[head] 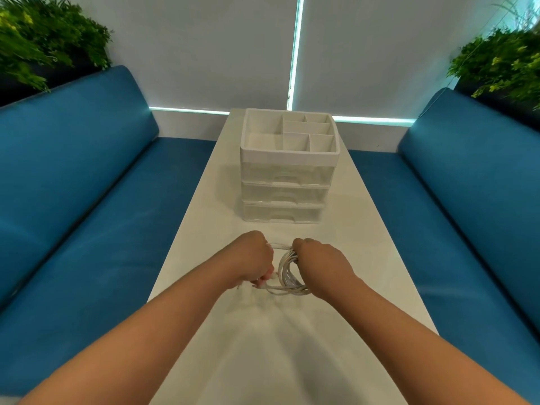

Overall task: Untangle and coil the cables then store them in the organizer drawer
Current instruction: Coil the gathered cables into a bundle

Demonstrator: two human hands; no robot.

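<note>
A white cable point(287, 273) is wound into a coil of several loops just above the white table point(365, 258). My right hand point(321, 263) is closed around the right side of the coil. My left hand point(252, 258) grips the loose end of the same cable at the coil's left side, with a strand running between both fists. The white organizer point(287, 173) stands farther back on the table, with three clear drawers, all pushed in, and a divided open tray on top.
Blue upholstered benches point(87, 185) run along both sides of the narrow table. Green plants point(43, 45) stand behind each bench back. A white wall with window blinds closes the far end behind the organizer.
</note>
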